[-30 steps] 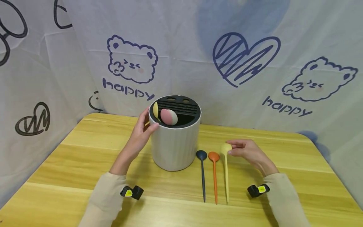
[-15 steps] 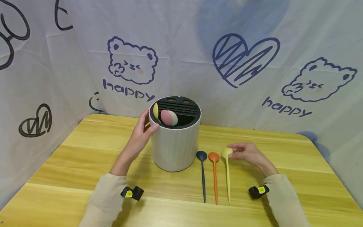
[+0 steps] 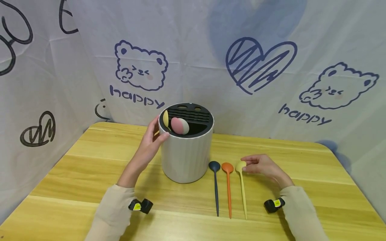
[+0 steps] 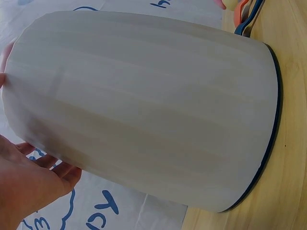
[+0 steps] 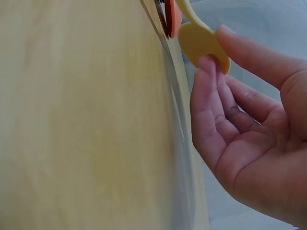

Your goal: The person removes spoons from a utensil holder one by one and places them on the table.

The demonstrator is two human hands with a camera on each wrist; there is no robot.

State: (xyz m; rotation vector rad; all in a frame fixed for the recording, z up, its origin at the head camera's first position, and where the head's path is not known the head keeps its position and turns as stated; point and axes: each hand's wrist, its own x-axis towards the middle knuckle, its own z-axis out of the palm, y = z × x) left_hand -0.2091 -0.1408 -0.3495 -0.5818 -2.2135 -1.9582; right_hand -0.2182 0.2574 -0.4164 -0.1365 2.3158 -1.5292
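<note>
To the right of the off-white ribbed cylindrical holder [image 3: 185, 157], the right hand [image 3: 260, 165] pinches a pale-yellow long-handled spoon [image 3: 240, 166] by its bowl, shifted toward the holder's near side since a second ago; whether it is raised is hard to tell. The left hand [image 3: 147, 144] grips the holder's left rim.

Doodle-printed cloth [image 3: 196, 50] behind a wood-grain table [image 3: 181, 211] suggests a staged corner.

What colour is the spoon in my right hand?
The spoon is pale yellow; head view shows best.
</note>
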